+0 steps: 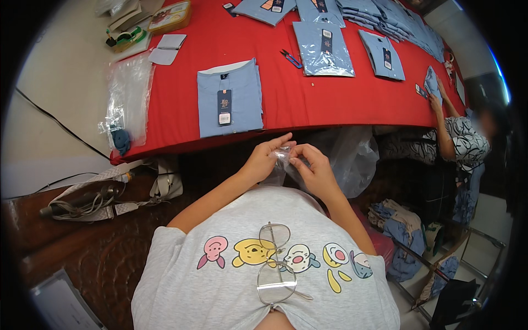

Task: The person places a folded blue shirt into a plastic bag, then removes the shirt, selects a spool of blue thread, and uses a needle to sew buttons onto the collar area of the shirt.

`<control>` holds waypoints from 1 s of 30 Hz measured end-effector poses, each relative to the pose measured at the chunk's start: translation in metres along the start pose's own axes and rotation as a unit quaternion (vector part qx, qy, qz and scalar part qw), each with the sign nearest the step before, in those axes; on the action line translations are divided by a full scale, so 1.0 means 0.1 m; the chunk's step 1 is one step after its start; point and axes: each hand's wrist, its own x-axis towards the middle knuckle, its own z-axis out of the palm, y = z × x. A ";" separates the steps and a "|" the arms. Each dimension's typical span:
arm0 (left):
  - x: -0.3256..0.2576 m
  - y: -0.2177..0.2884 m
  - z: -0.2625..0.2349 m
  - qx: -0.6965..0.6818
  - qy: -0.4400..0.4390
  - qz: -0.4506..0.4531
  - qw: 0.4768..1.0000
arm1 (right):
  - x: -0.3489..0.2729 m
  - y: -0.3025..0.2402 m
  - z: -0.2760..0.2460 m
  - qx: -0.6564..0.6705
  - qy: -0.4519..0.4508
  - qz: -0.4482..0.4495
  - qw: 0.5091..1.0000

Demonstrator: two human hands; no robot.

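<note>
Head view: holding clear, crinkled plastic film [281, 156] in a narrow fingertip pinch between left hand [262, 160] and right hand [314, 168], just short of the red-covered table [175, 93]; facing a folded light-blue fabric shirt [245, 98] ahead-left, nearer the left hand, with long axis running near to far.

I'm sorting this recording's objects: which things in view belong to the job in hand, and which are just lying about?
Seemingly part of the job:
- clear plastic bag, held by left hand and right hand
- folded blue shirt, directly ahead
- flat clear bags, left

Apparently just lying about:
- tape dispenser
- yellow box
- pale strap
</note>
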 end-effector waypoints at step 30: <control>-0.09 0.49 -0.09 0.259 -0.217 -0.134 0.932 | 0.20 -0.06 -0.09 0.009 0.075 -0.145 0.986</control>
